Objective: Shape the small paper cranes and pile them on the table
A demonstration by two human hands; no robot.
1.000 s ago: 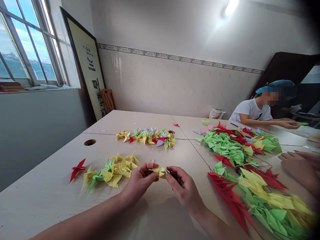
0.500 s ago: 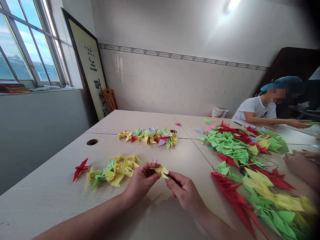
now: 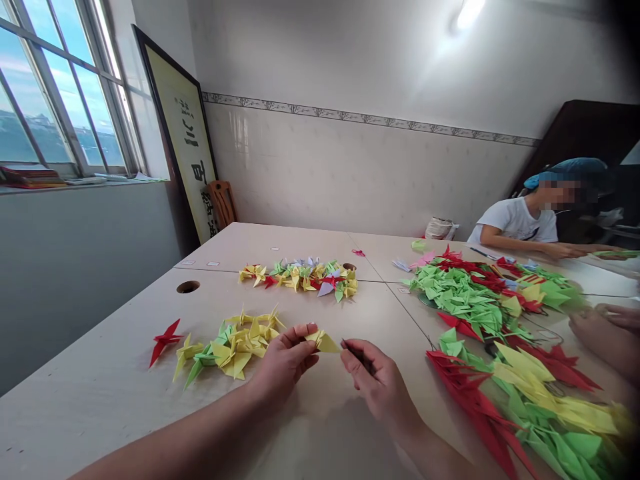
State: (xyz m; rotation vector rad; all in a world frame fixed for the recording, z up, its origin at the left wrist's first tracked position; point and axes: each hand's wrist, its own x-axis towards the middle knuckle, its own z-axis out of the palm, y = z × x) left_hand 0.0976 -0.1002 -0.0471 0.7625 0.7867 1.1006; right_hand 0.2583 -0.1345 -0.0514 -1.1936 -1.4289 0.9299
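Our left hand (image 3: 285, 363) pinches a yellow paper (image 3: 327, 343) right of the yellow cluster (image 3: 250, 341).
Light and easily creased, we judge, best held by its folded end; our right hand's (image 3: 379, 381) fingers curl round a dark tool (image 3: 366, 361).

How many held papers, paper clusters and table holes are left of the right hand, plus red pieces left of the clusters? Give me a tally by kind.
Held yellow paper: 1
Paper clusters: 2
Table holes: 2
Red piece: 1
Total: 6
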